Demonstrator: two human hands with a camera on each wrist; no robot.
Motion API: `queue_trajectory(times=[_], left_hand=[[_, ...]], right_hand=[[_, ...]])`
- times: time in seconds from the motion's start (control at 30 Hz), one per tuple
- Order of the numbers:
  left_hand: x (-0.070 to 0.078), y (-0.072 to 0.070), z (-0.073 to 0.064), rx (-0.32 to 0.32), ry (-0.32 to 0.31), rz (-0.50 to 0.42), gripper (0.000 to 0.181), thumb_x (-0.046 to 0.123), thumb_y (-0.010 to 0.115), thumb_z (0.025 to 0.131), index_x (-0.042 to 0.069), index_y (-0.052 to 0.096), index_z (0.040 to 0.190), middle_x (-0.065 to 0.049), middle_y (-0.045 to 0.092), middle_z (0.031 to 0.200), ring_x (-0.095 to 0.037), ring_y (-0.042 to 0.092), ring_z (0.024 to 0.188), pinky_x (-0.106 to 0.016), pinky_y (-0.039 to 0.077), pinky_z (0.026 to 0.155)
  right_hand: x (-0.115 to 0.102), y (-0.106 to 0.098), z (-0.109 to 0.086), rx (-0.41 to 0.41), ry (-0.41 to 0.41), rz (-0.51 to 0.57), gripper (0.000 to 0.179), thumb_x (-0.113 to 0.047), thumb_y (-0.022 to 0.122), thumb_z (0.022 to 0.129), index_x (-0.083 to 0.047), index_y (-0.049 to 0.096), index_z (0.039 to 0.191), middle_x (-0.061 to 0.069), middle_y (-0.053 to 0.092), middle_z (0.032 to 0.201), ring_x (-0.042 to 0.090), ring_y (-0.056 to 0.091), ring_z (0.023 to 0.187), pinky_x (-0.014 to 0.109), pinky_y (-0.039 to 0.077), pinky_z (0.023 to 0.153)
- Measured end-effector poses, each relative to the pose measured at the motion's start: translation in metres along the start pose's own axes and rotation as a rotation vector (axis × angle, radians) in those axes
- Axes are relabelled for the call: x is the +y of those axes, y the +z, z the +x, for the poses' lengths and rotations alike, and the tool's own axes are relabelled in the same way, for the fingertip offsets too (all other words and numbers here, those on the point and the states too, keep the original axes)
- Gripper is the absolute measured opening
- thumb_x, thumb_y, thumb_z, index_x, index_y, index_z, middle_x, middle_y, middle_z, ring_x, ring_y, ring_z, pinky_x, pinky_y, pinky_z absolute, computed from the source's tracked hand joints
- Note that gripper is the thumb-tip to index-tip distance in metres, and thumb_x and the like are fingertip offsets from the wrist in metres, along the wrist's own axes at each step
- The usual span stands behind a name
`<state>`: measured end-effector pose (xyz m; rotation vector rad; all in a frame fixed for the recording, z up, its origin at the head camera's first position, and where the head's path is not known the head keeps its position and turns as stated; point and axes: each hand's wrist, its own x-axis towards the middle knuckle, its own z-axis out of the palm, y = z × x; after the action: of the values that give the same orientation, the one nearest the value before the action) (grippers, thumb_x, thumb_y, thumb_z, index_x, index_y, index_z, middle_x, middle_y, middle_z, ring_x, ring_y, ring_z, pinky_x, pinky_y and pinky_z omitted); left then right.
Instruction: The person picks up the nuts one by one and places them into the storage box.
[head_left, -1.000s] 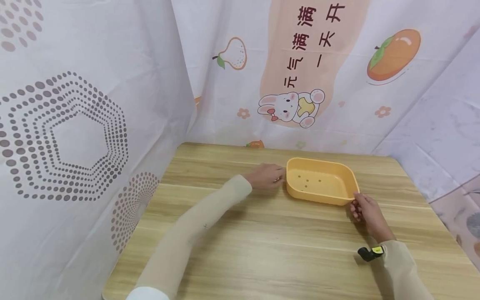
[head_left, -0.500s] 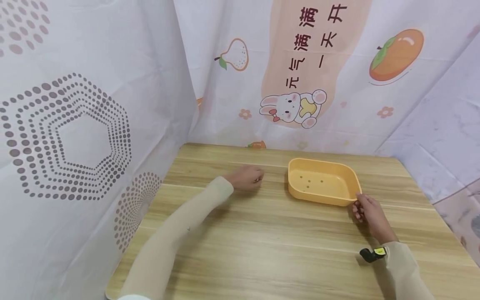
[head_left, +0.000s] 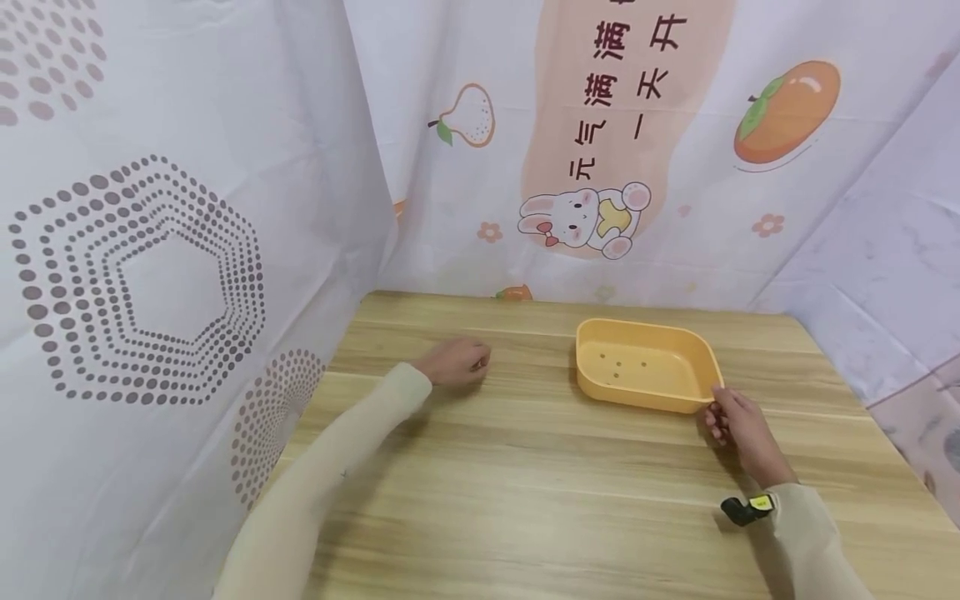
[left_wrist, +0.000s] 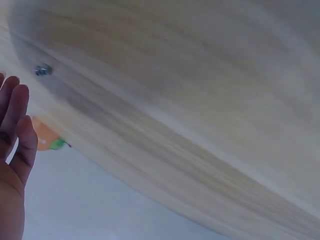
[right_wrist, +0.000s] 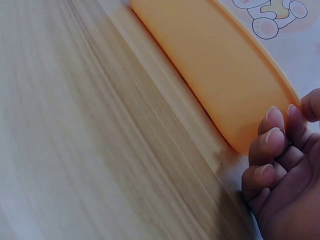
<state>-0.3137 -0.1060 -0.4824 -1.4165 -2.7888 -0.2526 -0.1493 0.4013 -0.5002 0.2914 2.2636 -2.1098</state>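
Observation:
A shallow yellow plastic tray with rounded corners stands at the back right of the wooden table, several small dark round spots on its floor. My right hand pinches the near right corner of its rim between thumb and forefinger; the other fingers curl below, as the right wrist view shows beside the tray's wall. To the left, well apart from the tray, my left hand is low over the table with loosely bent fingers. Beyond those fingertips, the left wrist view has a small shiny metal piece, too blurred to name.
The wood-grain table spreads in front of both hands. White printed curtains hang behind it and along its left side. A black wrist camera sits at the right cuff.
My left hand has moved left, away from the tray's left end, in steps across the table. My right hand keeps its pinch on the rim, and the tray stays in place.

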Motion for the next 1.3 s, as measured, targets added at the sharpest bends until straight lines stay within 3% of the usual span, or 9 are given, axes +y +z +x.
queue_trajectory(times=[0.37, 0.6, 1.07, 1.3], left_hand=[[-0.019, -0.001, -0.032, -0.053, -0.070, 0.009, 0.012, 0.029, 0.068, 0.099, 0.017, 0.067, 0.098, 0.007, 0.060, 0.091, -0.007, 0.056, 0.079, -0.025, 0.050, 0.069], [-0.026, -0.001, -0.044, -0.043, -0.059, -0.001, 0.014, 0.028, 0.068, 0.100, 0.014, 0.067, 0.097, 0.005, 0.059, 0.090, -0.008, 0.054, 0.077, -0.025, 0.049, 0.067], [-0.031, 0.002, -0.052, -0.034, -0.088, -0.020, 0.012, 0.026, 0.069, 0.100, 0.014, 0.068, 0.100, 0.006, 0.061, 0.092, -0.006, 0.056, 0.078, -0.021, 0.050, 0.069], [-0.024, -0.003, -0.050, -0.039, -0.076, -0.049, 0.011, 0.023, 0.070, 0.099, 0.014, 0.070, 0.105, 0.004, 0.065, 0.097, -0.008, 0.060, 0.083, -0.023, 0.053, 0.074]], right_hand=[[0.009, -0.005, -0.003, -0.002, 0.009, 0.039, 0.039, -0.036, 0.046, 0.111, -0.006, 0.053, 0.088, -0.002, 0.059, 0.071, 0.009, 0.052, 0.056, 0.025, 0.046, 0.049], [0.010, -0.005, -0.003, -0.007, -0.002, 0.027, 0.041, -0.040, 0.047, 0.110, -0.007, 0.053, 0.086, -0.003, 0.059, 0.071, 0.009, 0.051, 0.056, 0.025, 0.044, 0.049], [0.003, -0.002, 0.002, -0.034, -0.019, -0.037, 0.045, -0.047, 0.046, 0.108, -0.007, 0.052, 0.088, -0.004, 0.059, 0.073, 0.010, 0.052, 0.058, 0.026, 0.046, 0.051], [0.003, -0.002, 0.002, -0.034, -0.010, -0.028, 0.044, -0.046, 0.046, 0.109, -0.008, 0.052, 0.088, -0.004, 0.059, 0.073, 0.009, 0.052, 0.058, 0.026, 0.046, 0.050]])
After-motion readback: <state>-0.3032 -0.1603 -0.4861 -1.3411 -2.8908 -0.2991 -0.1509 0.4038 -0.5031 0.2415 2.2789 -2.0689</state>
